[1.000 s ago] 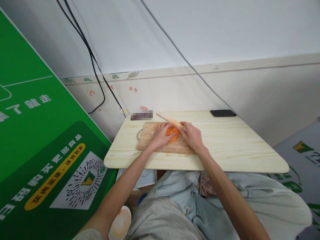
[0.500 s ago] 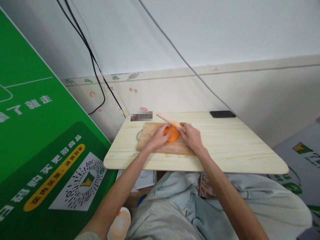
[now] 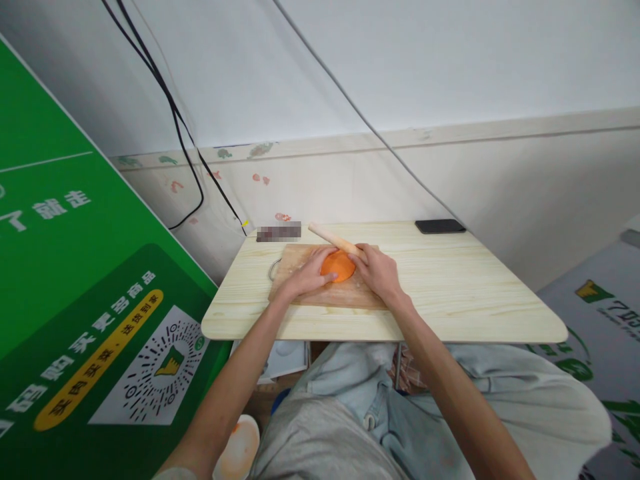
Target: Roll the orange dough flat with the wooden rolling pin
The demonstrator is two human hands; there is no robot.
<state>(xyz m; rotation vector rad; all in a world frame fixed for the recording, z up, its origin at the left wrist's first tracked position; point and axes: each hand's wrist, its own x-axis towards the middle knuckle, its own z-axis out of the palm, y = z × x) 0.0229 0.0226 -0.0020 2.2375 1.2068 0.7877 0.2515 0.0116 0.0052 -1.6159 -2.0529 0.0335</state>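
Observation:
A flat, round sheet of orange dough point(image 3: 341, 268) lies on a wooden cutting board point(image 3: 345, 298). My left hand point(image 3: 311, 272) grips its left edge, thumb on the near side and fingers round the far side. In my right hand point(image 3: 381, 270) is a wooden rolling pin point(image 3: 331, 238), slanting up and left past the dough's far edge. The right fingers also reach the dough's right side; how firmly they touch it cannot be made out. Pale flour-like traces dust the board around the dough.
The board rests on a light wood-grain table point(image 3: 460, 293). A black phone point(image 3: 440, 227) lies at the back right, and a blurred-out item point(image 3: 279, 231) at the back left. Below the table on the left stands a white bowl point(image 3: 239, 448) with orange residue. Cables point(image 3: 173, 100) hang along the wall.
My left hand has opened out along the dough's left edge, its thumb now lower. The right hand keeps the rolling pin at the same slant. The whole view has shifted slightly.

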